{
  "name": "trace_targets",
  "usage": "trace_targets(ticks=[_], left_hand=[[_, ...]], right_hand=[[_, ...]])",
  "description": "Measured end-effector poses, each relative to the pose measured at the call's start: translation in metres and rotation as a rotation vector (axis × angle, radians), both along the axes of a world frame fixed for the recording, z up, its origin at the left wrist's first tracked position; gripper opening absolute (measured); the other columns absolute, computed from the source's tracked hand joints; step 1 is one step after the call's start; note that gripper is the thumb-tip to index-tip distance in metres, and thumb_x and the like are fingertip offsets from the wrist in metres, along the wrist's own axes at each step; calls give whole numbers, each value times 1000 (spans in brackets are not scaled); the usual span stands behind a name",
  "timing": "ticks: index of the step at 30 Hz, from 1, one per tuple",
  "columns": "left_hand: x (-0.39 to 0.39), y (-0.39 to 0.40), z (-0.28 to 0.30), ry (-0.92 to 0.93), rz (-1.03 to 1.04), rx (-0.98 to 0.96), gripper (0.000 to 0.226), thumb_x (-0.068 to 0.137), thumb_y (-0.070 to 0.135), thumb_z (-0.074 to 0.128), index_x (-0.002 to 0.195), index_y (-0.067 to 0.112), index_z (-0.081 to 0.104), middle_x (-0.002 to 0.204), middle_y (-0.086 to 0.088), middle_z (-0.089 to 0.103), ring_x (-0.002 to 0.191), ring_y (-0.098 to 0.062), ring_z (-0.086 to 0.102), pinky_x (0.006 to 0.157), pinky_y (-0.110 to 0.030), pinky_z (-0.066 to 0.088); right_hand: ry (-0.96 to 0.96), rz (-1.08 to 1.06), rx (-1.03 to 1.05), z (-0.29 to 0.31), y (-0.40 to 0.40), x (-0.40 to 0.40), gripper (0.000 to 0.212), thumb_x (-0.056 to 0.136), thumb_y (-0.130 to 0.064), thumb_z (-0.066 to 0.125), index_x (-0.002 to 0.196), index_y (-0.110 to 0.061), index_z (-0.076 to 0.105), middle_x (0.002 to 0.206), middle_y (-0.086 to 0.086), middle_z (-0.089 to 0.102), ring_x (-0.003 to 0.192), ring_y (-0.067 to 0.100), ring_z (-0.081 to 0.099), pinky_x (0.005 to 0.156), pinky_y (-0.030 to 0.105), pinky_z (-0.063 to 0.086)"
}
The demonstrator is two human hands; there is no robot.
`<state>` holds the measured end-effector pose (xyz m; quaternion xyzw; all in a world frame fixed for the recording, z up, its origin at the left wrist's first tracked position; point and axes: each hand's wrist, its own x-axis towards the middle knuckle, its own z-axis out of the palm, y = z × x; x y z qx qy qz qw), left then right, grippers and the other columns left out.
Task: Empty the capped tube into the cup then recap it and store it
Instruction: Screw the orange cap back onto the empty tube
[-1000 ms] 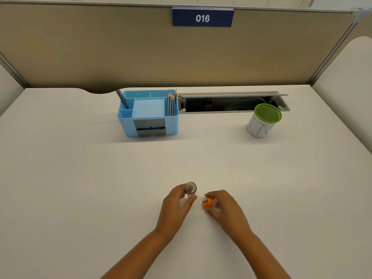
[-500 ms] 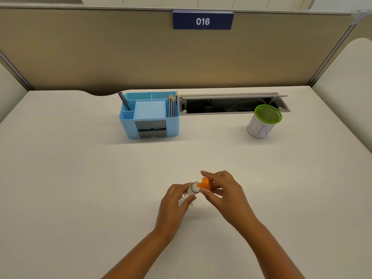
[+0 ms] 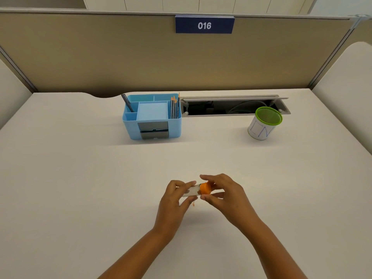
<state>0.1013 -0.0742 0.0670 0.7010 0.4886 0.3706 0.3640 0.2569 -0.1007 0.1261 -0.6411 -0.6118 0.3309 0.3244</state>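
A white table [image 3: 80, 178] spreads beneath two bare hands working near its front edge. Well beyond the left hand [image 3: 173, 200] stands a blue organiser [image 3: 153, 117] holding pencils and a pen; well beyond the right hand [image 3: 225, 196], off to its outer side, sits a green-rimmed cup [image 3: 264, 124]. The left hand grips a clear tube [image 3: 192, 190], tilted nearly level between the two hands, just above the table. The right hand's fingers pinch the orange cap [image 3: 205, 188], which sits against the tube's mouth.
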Motion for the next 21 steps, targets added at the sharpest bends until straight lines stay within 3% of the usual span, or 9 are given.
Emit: trace_targets(ticks=[3,7,13,21], left_hand=[[-4,2,7,10,-11,30,42,77,15,69,106,41,53,98,17,44,92,-9,54,66,-4,41],[-8,6,16,48,-32,84,40,77,14,70,108,35,57,96,18,44,91,-7,51,62,-5,39],[-9,8,24,56,-56,98,33,77,17,69,108,24,62,93,17,45,87,-9,53,61,-4,38],[-9,16,32,30,-150,19,26,78,18,68,102,26,62,88,16,47,83,-2,55,70,-5,41]], right_hand=[[51,-47,4,4,-2,-1,31,71,-18,76,94,-31,60,93,-10,62,86,3,61,70,2,48],[72,-81,-5,10,-2,-2,29,65,-25,79,87,-31,61,86,-16,62,81,1,63,68,2,47],[66,-97,-6,17,0,0,29,64,-31,80,89,-27,65,83,-14,65,79,-1,63,69,3,47],[30,-70,-19,19,4,4,34,66,-27,78,98,-23,67,87,-11,65,81,2,64,72,5,48]])
